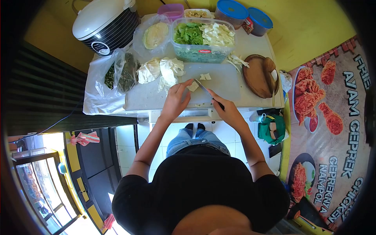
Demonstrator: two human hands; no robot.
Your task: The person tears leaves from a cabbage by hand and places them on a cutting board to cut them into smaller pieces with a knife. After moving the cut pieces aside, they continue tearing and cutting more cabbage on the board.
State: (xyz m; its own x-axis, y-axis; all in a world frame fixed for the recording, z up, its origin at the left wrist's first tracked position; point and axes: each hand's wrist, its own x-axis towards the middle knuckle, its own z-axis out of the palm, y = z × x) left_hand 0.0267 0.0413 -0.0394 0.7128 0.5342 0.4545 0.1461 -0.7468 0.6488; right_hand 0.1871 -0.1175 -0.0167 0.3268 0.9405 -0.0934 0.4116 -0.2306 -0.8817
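While right grip (228, 112) clamps knife (204, 89), left grip (176, 101), closure unclear, touches cabbage piece (192, 87); vegetable tub (192, 55) stands beyond.

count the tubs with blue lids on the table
2. One blue-lidded tub stands behind the right end of the open clear container; the second tub is just to its right, near the table's back right corner. Neither looks hidden.

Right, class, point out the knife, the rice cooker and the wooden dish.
Knife (202, 88): head view, on the blade.
Rice cooker (102, 17): head view, on the pale lid.
Wooden dish (253, 76): head view, on its bare inner surface.
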